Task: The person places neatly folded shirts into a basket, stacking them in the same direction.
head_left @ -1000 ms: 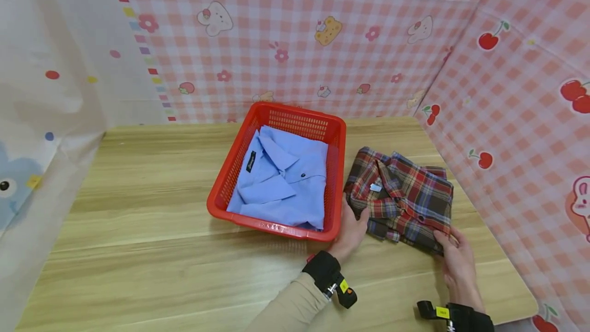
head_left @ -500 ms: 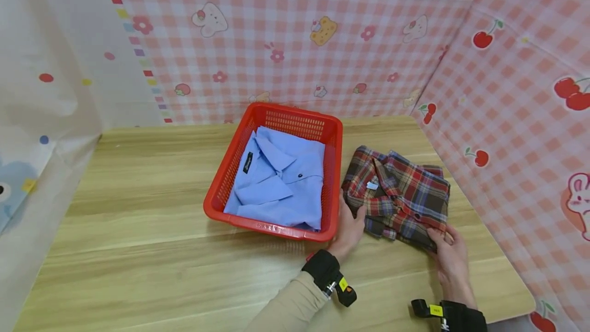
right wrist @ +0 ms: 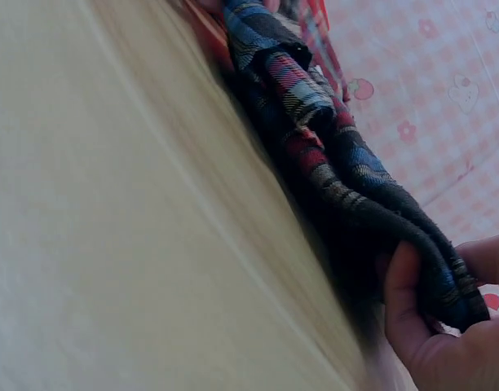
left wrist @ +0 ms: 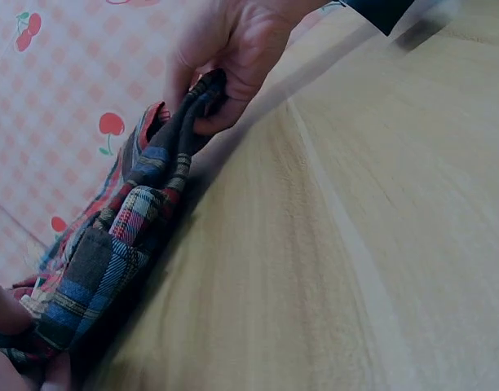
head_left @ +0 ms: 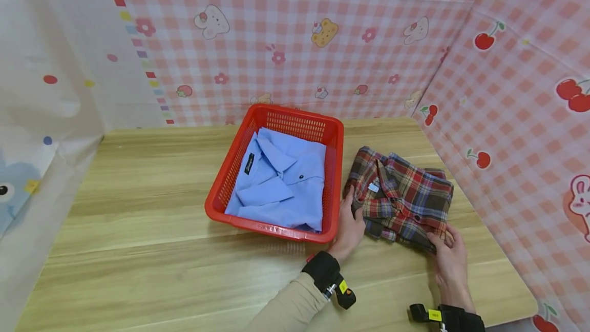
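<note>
A folded plaid shirt (head_left: 405, 199) in red, brown and blue lies right of the basket in the head view. At its near left corner my left hand (head_left: 350, 227) grips the edge, its fingers beside the basket wall. The near right corner is pinched by my right hand (head_left: 450, 260). In the right wrist view, the right hand (right wrist: 445, 326) has its thumb and fingers on opposite sides of the folded layers, which are lifted off the table there. The left wrist view shows the plaid shirt (left wrist: 94, 277) edge-on between both hands.
A red plastic basket (head_left: 334, 188) stands left of the plaid shirt, close to the left hand. Inside it lies a folded light blue shirt (head_left: 304, 193). The wooden table (head_left: 147, 250) meets patterned cloth walls (head_left: 286, 29) at the back and sides.
My left hand's fingers have moved slightly up and over the plaid shirt's left edge. The right hand keeps its pinch at the other corner. The basket stays in place.
</note>
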`<action>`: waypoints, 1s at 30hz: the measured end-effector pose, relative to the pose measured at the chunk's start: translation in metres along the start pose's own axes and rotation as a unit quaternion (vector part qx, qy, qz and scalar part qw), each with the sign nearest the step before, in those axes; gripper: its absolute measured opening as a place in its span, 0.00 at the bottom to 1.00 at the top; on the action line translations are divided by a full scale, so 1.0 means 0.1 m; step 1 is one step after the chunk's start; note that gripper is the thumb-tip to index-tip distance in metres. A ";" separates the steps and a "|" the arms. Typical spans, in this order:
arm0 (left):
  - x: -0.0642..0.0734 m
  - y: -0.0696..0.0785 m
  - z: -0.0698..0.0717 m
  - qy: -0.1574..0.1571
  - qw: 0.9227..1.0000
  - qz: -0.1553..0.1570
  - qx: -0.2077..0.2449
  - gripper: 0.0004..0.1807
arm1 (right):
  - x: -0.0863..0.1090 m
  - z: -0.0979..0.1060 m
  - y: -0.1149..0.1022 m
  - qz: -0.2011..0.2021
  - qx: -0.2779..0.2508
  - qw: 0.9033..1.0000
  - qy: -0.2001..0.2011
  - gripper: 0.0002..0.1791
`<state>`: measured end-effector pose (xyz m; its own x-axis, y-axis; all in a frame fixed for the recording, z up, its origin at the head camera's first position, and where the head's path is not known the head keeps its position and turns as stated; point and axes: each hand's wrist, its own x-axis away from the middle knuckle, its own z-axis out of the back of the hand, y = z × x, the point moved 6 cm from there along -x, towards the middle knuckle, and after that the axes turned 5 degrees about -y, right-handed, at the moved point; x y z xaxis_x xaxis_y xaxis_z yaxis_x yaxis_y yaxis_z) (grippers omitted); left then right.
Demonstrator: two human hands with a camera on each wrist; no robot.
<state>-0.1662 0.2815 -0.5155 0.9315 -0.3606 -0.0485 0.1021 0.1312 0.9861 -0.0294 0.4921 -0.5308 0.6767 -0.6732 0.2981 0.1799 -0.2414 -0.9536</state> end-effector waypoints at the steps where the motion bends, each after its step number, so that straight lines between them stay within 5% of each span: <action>1: 0.00 0.03 0.01 0.000 1.000 -0.006 0.000 0.34 | 0.01 0.00 -0.01 0.001 -0.006 1.000 0.002 0.21; 9: 0.05 0.27 0.04 -0.002 1.000 -0.024 -0.011 0.34 | 0.07 -0.09 -0.10 0.006 -0.117 0.993 0.008 0.22; 24: 0.14 0.51 0.09 0.007 0.997 -0.053 -0.048 0.33 | 0.17 -0.19 -0.20 0.049 -0.303 0.952 -0.017 0.21; 30: 0.16 0.64 0.10 0.009 0.995 -0.081 -0.065 0.33 | 0.19 -0.21 -0.24 0.068 -0.335 0.940 -0.024 0.23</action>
<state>-0.1479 0.2745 -0.4512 0.9050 -0.3710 -0.2082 0.2938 0.1909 0.9366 -0.0358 0.4708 -0.5011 0.6949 -0.7015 0.1583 -0.3888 -0.5517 -0.7379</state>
